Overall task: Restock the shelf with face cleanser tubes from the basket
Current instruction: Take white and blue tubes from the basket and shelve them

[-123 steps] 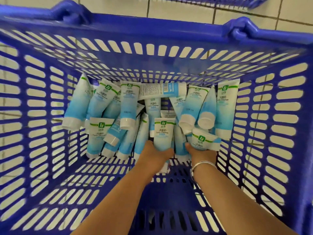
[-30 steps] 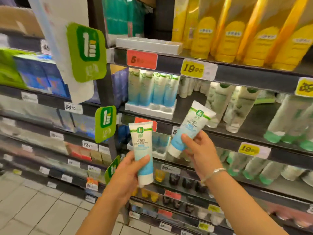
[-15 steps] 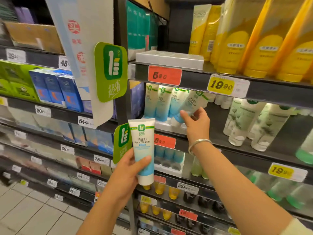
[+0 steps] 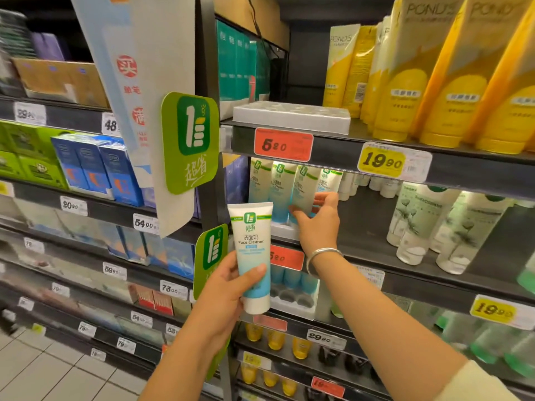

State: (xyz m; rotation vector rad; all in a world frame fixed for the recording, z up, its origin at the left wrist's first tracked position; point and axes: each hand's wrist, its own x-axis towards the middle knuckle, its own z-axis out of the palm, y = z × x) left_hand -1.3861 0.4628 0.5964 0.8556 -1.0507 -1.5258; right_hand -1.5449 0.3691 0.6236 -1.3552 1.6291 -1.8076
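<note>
My left hand (image 4: 228, 287) grips a white and blue face cleanser tube (image 4: 253, 256), cap down and upright, in front of the shelf edge. My right hand (image 4: 317, 224) reaches into the middle shelf (image 4: 405, 273) and holds a second tube (image 4: 304, 189), standing among a row of like tubes (image 4: 270, 186) in a white tray (image 4: 285, 231). Its thumb and fingers wrap that tube's lower part. The basket is out of view.
An empty white tray (image 4: 291, 117) lies on the shelf above, beside yellow tubes (image 4: 451, 91). Clear green-capped bottles (image 4: 417, 224) stand right of the tray. Green brand signs (image 4: 189, 143) jut out from the upright post. A lower tray (image 4: 292, 302) holds few tubes.
Since the basket, both hands lifted one tube each to the shelf. My right hand has set its tube upright in the row. The left hand stays put.
</note>
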